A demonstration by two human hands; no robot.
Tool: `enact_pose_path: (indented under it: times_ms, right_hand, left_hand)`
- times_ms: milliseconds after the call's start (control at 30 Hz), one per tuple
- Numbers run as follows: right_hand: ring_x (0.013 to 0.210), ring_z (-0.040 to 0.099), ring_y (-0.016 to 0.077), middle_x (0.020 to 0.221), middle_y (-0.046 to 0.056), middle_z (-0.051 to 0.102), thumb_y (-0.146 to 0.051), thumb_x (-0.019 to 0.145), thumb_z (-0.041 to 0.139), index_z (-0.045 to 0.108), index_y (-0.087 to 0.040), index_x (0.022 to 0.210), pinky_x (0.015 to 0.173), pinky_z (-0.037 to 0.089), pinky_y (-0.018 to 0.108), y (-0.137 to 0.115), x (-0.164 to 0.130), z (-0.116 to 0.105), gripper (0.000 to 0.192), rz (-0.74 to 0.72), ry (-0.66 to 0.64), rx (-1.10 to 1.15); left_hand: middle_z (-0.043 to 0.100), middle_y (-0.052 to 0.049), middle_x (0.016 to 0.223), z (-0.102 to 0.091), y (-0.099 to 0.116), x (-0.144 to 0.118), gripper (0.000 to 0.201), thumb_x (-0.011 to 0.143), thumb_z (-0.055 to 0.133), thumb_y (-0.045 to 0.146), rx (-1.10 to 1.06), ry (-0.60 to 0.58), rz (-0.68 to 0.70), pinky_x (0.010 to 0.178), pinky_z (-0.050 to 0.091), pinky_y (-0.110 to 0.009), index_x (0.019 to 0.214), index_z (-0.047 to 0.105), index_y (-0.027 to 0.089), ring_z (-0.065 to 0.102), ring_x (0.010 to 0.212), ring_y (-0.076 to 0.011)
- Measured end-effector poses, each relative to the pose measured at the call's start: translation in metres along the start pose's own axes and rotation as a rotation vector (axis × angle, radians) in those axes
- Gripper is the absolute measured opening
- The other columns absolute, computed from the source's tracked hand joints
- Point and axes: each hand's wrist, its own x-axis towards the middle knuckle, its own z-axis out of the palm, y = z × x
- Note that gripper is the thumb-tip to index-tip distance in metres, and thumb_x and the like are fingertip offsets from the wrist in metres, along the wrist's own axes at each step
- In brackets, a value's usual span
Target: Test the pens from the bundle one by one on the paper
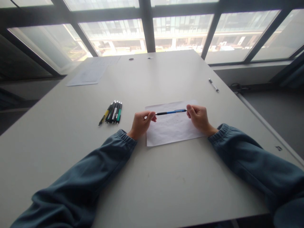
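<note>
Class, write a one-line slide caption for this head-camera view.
Both hands, left hand and right hand, hold a blue pen level above a paper sheet.

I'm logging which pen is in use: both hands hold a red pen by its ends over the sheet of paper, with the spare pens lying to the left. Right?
Not quite: the pen is blue, not red, as the head view shows. The left hand and right hand do hold its ends over the sheet of paper, spare pens lying left.

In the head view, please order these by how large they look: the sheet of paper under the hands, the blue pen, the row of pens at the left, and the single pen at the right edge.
1. sheet of paper
2. blue pen
3. row of pens, close to the blue pen, unsure
4. single pen, farther away, so it may only look smaller
</note>
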Motion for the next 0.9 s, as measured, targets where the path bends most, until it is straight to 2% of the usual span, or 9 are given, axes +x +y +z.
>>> enact_pose_path:
  times_ms: [900]
  right_hand:
    - [0.046, 0.039, 0.0102, 0.045, -0.001, 0.044, -0.067, 0.093, 0.053, 0.047, -0.02, 0.048, 0.049, 0.029, 0.027, 0.0008, 0.0004, 0.0004, 0.066, 0.015, -0.013, 0.021]
  left_hand:
    - [0.072, -0.005, 0.061, -0.0002, 0.0023, 0.0002, 0.055, 0.096, 0.056, 0.056, 0.009, -0.004, -0.008, 0.063, 0.052, -0.026, 0.06, 0.07, 0.017, 0.069, 0.059, -0.0159]
